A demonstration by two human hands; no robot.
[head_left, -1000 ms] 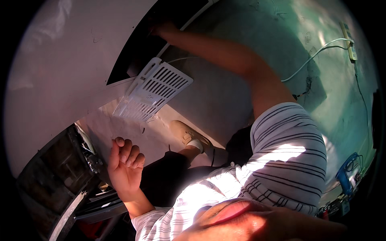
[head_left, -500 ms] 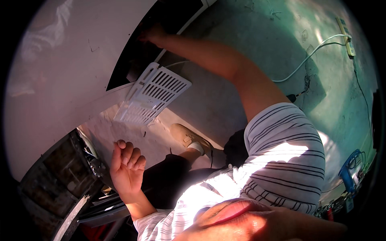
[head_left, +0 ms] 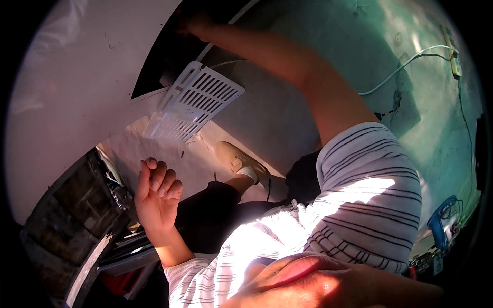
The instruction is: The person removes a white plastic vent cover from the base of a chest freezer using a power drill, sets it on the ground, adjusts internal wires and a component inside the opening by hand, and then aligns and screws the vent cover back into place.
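My left hand (head_left: 158,194) is raised on the near left, palm showing, its fingers loosely curled with nothing in them. Stretched far forward, my right arm reaches into a dark opening (head_left: 154,77) in a large white panel-like body (head_left: 92,66). Deep shadow swallows the fingers of my right hand (head_left: 197,25), so their grip does not show. Just below that opening, a white slotted panel (head_left: 205,97) stands tilted out, apart from both hands. A thin pale cable runs behind its upper edge.
Floor cables lead to a pale power strip (head_left: 453,54) at the far right. A blue tool (head_left: 439,223) lies at the right edge. My shoe (head_left: 239,158) rests beyond my left hand. At the lower left stands a rusty-brown, dark-framed structure (head_left: 72,215).
The view has shifted slightly, so the panel and opening sit higher in the picture. My right arm still reaches into the opening; my left hand stays raised and empty.
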